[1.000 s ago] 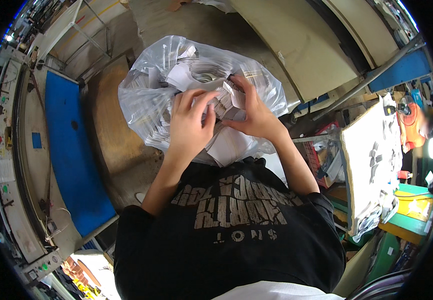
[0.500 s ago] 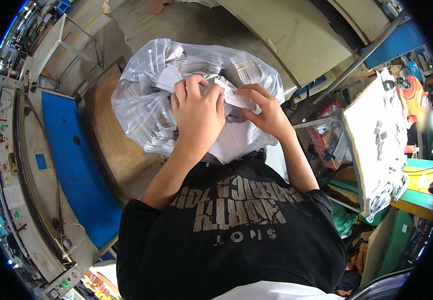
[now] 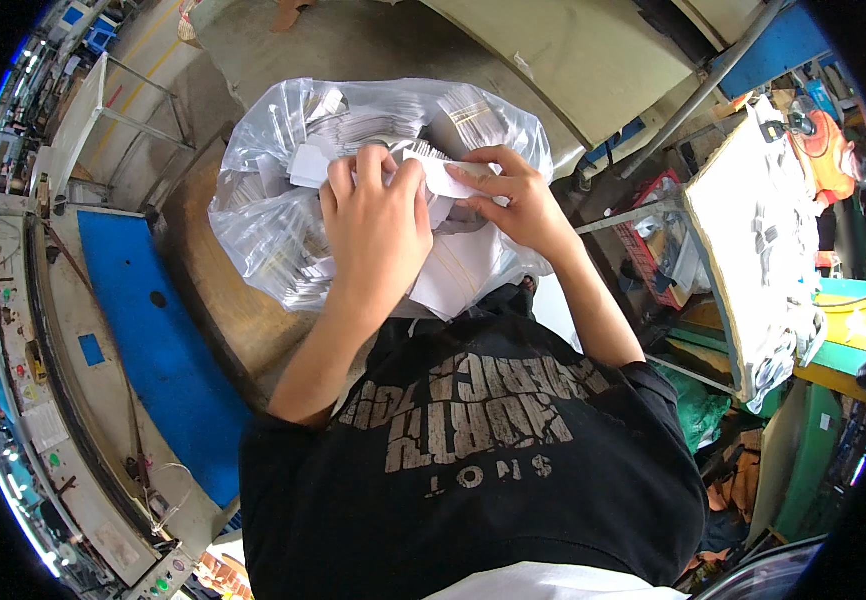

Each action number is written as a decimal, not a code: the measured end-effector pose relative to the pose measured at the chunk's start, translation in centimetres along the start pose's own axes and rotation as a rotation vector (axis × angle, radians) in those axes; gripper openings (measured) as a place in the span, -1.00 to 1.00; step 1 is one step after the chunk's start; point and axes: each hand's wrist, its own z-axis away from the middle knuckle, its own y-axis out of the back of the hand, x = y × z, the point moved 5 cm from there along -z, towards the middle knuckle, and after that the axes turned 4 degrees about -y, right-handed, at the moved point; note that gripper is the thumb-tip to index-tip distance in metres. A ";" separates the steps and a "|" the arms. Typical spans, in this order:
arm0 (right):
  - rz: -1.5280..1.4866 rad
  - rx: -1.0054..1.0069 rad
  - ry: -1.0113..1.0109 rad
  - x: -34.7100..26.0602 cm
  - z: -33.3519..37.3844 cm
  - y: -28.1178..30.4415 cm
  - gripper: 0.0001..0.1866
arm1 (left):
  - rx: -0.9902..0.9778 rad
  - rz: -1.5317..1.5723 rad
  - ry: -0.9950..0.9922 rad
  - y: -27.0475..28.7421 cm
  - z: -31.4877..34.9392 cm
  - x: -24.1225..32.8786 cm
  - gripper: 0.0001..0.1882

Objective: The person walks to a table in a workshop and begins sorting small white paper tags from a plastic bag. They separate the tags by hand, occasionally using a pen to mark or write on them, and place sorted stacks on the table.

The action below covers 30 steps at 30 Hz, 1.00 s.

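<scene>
A clear plastic bag [image 3: 238, 235], its mouth spread wide, is filled with bundles of thin white pieces [image 3: 368, 125] that look like paper or card. Over its middle, my right hand [image 3: 521, 203] pinches a small stack of white pieces [image 3: 450, 180] between thumb and fingers. My left hand [image 3: 378, 225] bends its fingers over the left end of that same stack; its fingertips are partly hidden. One banded bundle [image 3: 473, 115] stands at the bag's far right, and a larger flat white bundle [image 3: 453, 275] with a band lies nearest my body.
A brown board [image 3: 243, 320] lies under and left of the bag. Beyond it on the left runs a machine with a blue panel [image 3: 153, 330]. To the right stand a white-topped table [image 3: 743, 240] and a red crate [image 3: 648, 255]. A pale cabinet-like surface [image 3: 583, 60] is at the far right.
The view has shifted slightly, so the bag and both hands appear a little further left. Both hands stay on the small white stack, whose right end now sits deeper in my right hand.
</scene>
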 end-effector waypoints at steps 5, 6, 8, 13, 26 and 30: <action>0.015 -0.006 0.017 0.3 -0.2 -0.1 -0.47 | -0.096 -0.026 -0.035 -0.7 -3.8 -0.4 -0.86; 0.010 -0.008 0.017 0.2 -0.2 -0.1 -0.47 | -0.150 -0.105 -0.009 -1.2 -4.4 -0.4 -0.85; -0.001 -0.012 0.017 -0.1 -0.3 0.1 -0.46 | -0.288 -0.126 0.046 -1.3 -5.0 -0.7 -0.86; 0.012 0.035 0.048 -0.5 0.1 0.6 -0.48 | -0.425 -0.198 0.041 -0.9 -5.7 0.4 -0.87; -0.027 0.056 0.097 -0.1 0.1 0.6 -0.57 | -0.403 -0.316 -0.082 -1.1 -4.6 1.3 -0.74; 0.006 0.096 0.124 0.0 0.0 1.2 -0.58 | -0.325 -0.049 -0.035 0.1 -4.1 0.1 -0.87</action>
